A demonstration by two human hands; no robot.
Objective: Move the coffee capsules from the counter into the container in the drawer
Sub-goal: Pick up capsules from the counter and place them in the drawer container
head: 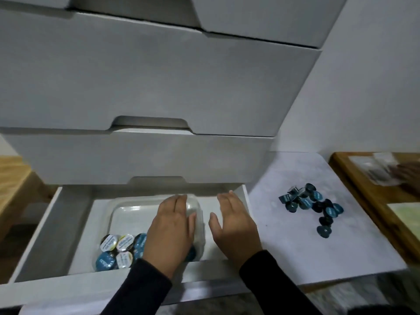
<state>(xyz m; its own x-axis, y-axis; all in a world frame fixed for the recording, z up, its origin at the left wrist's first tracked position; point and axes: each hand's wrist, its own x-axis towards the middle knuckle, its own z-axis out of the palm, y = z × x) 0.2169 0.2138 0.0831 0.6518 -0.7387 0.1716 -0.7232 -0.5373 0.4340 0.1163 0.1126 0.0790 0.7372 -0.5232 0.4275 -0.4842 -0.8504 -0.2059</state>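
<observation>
You are in a home, most likely a kitchen or a coffee corner. A white drawer unit (159, 87) with cut-out handles fills the upper and middle frame. At right a pale marble-look counter (295, 246) carries loose coffee capsules (311, 205), and a wooden board (363, 196) lies at far right. Wooden furniture (13, 189) shows at the left edge.

We see a pale marbled counter (284, 246) with a loose cluster of dark blue coffee capsules (312, 204) lying on it. Beside it, the open white drawer (52, 226) carries a clear plastic container (127, 214) on its floor.
</observation>
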